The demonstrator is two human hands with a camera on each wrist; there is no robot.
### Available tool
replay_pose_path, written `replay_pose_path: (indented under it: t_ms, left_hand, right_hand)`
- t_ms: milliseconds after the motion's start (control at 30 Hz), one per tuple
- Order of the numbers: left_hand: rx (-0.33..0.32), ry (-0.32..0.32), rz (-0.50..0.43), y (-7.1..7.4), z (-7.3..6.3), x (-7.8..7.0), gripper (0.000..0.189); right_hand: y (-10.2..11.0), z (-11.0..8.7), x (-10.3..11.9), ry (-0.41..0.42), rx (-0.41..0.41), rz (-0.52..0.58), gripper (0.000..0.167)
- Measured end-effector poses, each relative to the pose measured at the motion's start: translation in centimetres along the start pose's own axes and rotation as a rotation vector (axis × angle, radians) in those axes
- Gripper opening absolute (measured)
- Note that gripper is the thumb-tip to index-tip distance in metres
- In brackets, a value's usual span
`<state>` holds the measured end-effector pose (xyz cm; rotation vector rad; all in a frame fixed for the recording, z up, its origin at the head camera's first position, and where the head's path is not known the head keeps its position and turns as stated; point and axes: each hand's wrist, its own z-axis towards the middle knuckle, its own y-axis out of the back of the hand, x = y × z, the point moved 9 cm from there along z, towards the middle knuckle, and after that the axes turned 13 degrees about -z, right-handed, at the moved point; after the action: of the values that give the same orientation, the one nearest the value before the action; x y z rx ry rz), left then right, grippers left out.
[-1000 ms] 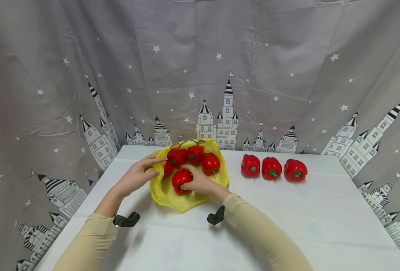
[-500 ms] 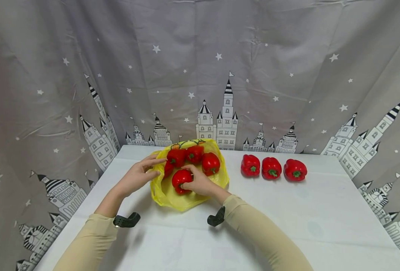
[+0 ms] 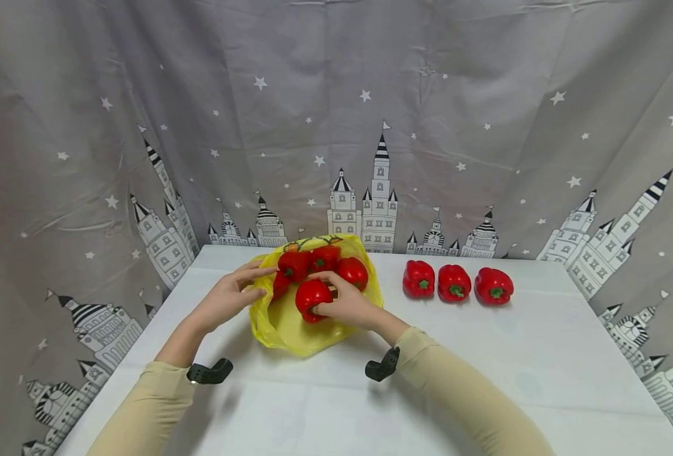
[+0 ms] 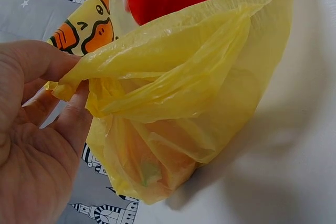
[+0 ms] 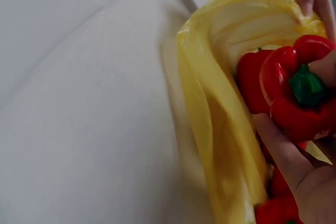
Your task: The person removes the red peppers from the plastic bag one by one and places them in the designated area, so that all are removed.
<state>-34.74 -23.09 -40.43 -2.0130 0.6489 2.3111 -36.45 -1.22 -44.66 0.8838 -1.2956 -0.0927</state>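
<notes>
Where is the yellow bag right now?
In the head view, the yellow bag sits on the white table, left of the row of three red peppers, with the left hand gripping its left rim.

A hand could pass between the yellow bag (image 3: 308, 344) and 3 red peppers (image 3: 454, 282) on the table (image 3: 296, 415); the left hand (image 3: 229, 297) blocks the bag's left.

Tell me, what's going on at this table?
A person's right grip holds a red bell pepper at the open mouth of a yellow bag, while the left grip holds the bag's edge. More peppers lie inside, and three others sit in a row on the white table to the bag's right.
</notes>
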Motion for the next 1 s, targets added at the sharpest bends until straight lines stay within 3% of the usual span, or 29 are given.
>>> replay_pose_path:
  t_ms: [200,400,667,1000]
  left_hand:
    - [-0.009,-0.001,0.011,0.2,-0.1,-0.1,0.045]
    - [-0.002,-0.021,0.020,0.1,-0.1,-0.3,0.046]
    - [-0.011,-0.017,0.041,0.2,0.0,-0.3,0.047]
    - [-0.019,-0.009,0.013,0.5,0.0,0.0,0.047]
  right_hand:
    - [2.0,-1.6,-0.2,0.007,0.002,0.027,0.062]
    - [4.5,-3.6,-2.1,-0.020,-0.012,0.066,0.066]
    - [9.1,-7.1,-5.2,-0.033,-0.097,0.097,0.070]
    - [14.5,-11.8,-8.8,-0.125,-0.213,0.125,0.079]
